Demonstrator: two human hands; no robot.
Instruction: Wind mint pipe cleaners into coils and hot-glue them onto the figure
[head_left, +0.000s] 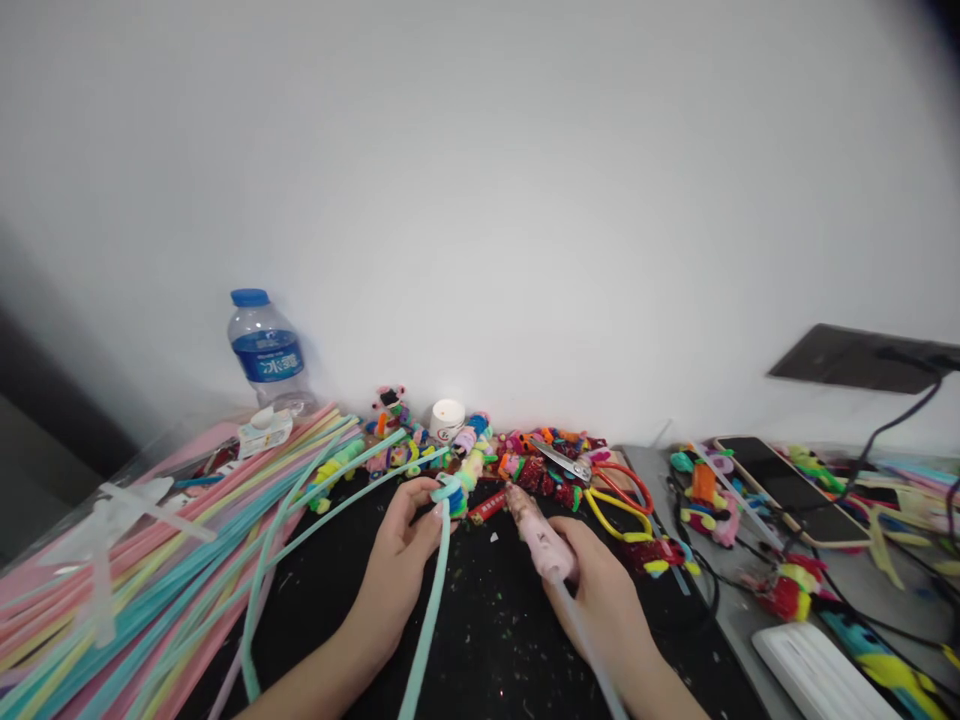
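My left hand (pixel 409 550) pinches a mint-green pipe cleaner (pixel 433 590) near a small blue and green pipe-cleaner piece (pixel 452 497); one long end hangs down toward me. In my right hand (pixel 600 590) is a pale pink hot glue gun (pixel 546 543), its nozzle tilted up and to the left. A clear glue stick (pixel 589 645) trails from its back end. Scissors (pixel 622 495) with red and yellow handles lie just beyond the right hand. Colourful pipe-cleaner figures (pixel 544 480) crowd the back of the black mat (pixel 480 620).
Bundles of pastel pipe cleaners (pixel 150 570) spread over the left side. A water bottle (pixel 266 350) and a small white tub (pixel 448 418) stand by the wall. On the right are a phone (pixel 795 490), a white power strip or box (pixel 821 672) and black cables (pixel 870 465).
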